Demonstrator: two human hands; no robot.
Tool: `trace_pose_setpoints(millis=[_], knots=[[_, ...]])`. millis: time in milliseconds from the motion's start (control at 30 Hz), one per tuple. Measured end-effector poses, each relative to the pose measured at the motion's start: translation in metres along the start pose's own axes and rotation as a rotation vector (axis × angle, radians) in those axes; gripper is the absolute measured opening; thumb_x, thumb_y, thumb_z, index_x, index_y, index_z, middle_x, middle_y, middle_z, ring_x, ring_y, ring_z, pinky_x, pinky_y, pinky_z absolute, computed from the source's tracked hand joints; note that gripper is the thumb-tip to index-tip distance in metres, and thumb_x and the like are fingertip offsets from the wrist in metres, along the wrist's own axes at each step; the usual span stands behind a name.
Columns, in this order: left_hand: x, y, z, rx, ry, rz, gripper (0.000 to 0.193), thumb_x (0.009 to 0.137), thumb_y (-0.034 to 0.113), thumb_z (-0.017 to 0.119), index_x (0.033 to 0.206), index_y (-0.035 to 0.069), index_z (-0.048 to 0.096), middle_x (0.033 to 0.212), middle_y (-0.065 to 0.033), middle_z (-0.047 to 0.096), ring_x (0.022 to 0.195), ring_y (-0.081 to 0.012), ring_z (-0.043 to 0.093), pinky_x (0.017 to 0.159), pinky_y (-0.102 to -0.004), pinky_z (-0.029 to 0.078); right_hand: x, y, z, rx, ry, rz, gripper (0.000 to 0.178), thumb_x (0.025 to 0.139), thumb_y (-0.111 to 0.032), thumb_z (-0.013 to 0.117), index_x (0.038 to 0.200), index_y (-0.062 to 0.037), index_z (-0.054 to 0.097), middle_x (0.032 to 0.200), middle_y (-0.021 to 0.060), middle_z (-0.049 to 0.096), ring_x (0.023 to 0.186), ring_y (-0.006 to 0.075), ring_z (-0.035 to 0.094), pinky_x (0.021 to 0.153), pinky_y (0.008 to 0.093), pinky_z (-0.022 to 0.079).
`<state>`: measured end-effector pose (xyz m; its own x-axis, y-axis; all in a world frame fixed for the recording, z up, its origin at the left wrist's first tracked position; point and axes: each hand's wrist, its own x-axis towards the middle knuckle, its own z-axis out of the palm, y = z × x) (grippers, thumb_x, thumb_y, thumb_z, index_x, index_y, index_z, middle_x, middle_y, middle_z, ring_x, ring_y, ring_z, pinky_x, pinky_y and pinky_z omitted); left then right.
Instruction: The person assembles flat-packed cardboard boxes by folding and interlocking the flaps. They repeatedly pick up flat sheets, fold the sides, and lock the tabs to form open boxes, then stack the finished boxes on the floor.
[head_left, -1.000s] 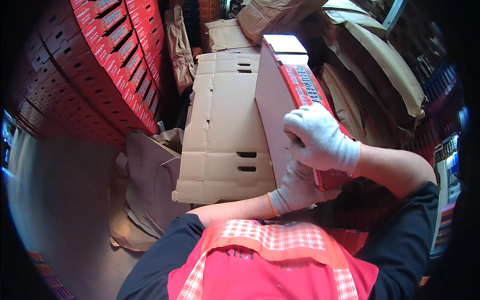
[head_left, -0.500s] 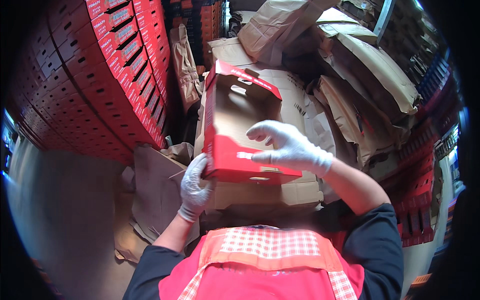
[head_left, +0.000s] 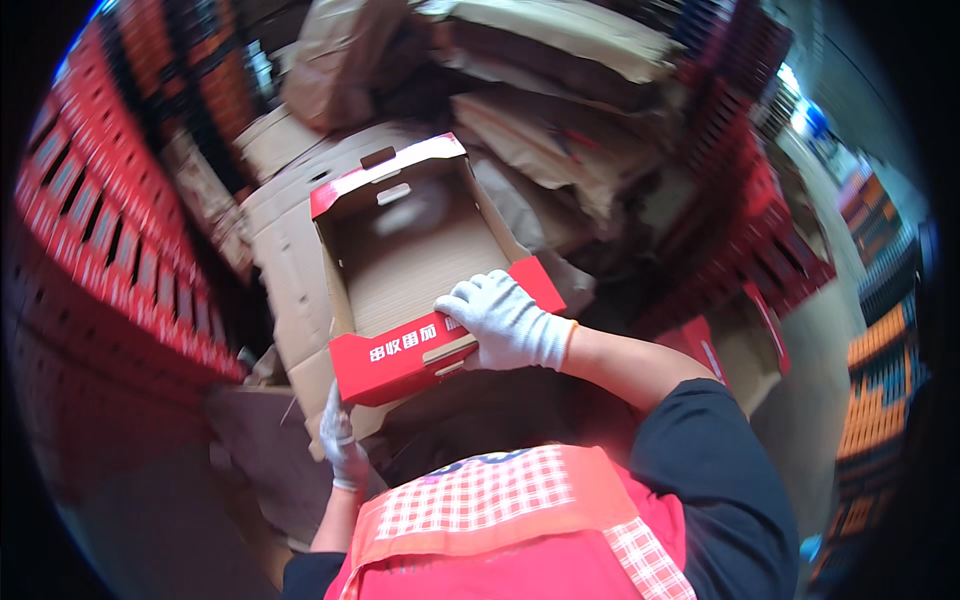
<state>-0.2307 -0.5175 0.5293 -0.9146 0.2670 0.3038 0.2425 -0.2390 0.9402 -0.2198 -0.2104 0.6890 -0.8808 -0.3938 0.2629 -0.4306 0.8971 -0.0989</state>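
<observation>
An open-topped red cardboard box (head_left: 400, 352), bare brown inside, rests tilted over flat brown cardboard (head_left: 290, 250) in front of me. My right hand (head_left: 505, 322), in a white glove, is closed over the box's near wall, its fingers curled over the top edge. At the near left corner, my left hand (head_left: 342, 445), gloved too, has its fingers stretched up beside the box. Whether its fingertips touch the cardboard is hard to see.
Tall stacks of red boxes (head_left: 130, 250) stand on the left. More red boxes (head_left: 745, 220) are piled at the right, with another open red box (head_left: 765, 330) low down. Brown paper-wrapped bundles (head_left: 560, 150) lie behind. Orange crates (head_left: 875, 380) stand far right.
My view has swung to the right. My right hand, earlier raised with fingers apart over the box, has closed on its near wall. My left hand has moved down the near left corner.
</observation>
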Motion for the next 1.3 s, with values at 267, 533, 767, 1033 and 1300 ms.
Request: trace_pose_setpoints(millis=[267,533,767,1033,1300], knots=[[0.012,-0.009,0.213,0.077,-0.936,0.215,0.053,0.085,0.012,0.065,0.135,-0.003,0.053,0.128,-0.0216,0.060,0.119,-0.0347,0.060,0.102,-0.0392,0.046,-0.209,-0.008,-0.141,-0.165,0.201,0.643,0.081,0.060,-0.037,0.089,0.124,-0.0030,0.055,0.106,0.0167,0.061,0.098,0.0354,0.060,0.086,0.0447,0.047],[-0.040,-0.022,0.476,-0.008,-1.389,0.975,0.056,0.078,0.019,0.071,0.128,0.000,0.053,0.124,-0.0215,0.057,0.114,-0.0399,0.056,0.099,-0.0453,0.046,-0.369,-0.009,-0.167,-0.293,0.170,1.274,0.088,0.063,-0.044,0.088,0.129,0.0015,0.051,0.112,0.0193,0.060,0.104,0.0355,0.061,0.090,0.0437,0.051],[-0.065,-0.060,0.559,0.200,-1.512,0.977,0.049,0.080,0.022,0.066,0.122,0.000,0.056,0.125,-0.0201,0.056,0.115,-0.0378,0.054,0.100,-0.0446,0.044,-0.450,0.056,-0.144,-0.206,0.123,1.443,0.085,0.063,-0.047,0.085,0.127,-0.0013,0.053,0.111,0.0198,0.061,0.104,0.0368,0.061,0.090,0.0436,0.051],[-0.061,-0.037,0.460,0.004,-1.685,0.957,0.050,0.088,0.026,0.062,0.129,-0.002,0.054,0.132,-0.0229,0.056,0.113,-0.0356,0.062,0.093,-0.0408,0.052,-0.468,0.063,-0.090,-0.165,0.093,1.461,0.085,0.064,-0.044,0.086,0.131,-0.0057,0.050,0.113,0.0163,0.060,0.105,0.0350,0.061,0.090,0.0445,0.050],[0.007,-0.050,0.190,0.896,-0.565,0.481,0.075,0.078,0.017,0.073,0.146,0.010,0.043,0.153,-0.0231,0.036,0.144,-0.0423,0.030,0.118,-0.0550,0.020,-0.351,0.042,-0.061,0.033,0.595,0.904,0.039,0.077,-0.008,0.074,0.114,-0.0019,0.063,0.108,0.0132,0.066,0.101,0.0312,0.063,0.088,0.0391,0.050]])
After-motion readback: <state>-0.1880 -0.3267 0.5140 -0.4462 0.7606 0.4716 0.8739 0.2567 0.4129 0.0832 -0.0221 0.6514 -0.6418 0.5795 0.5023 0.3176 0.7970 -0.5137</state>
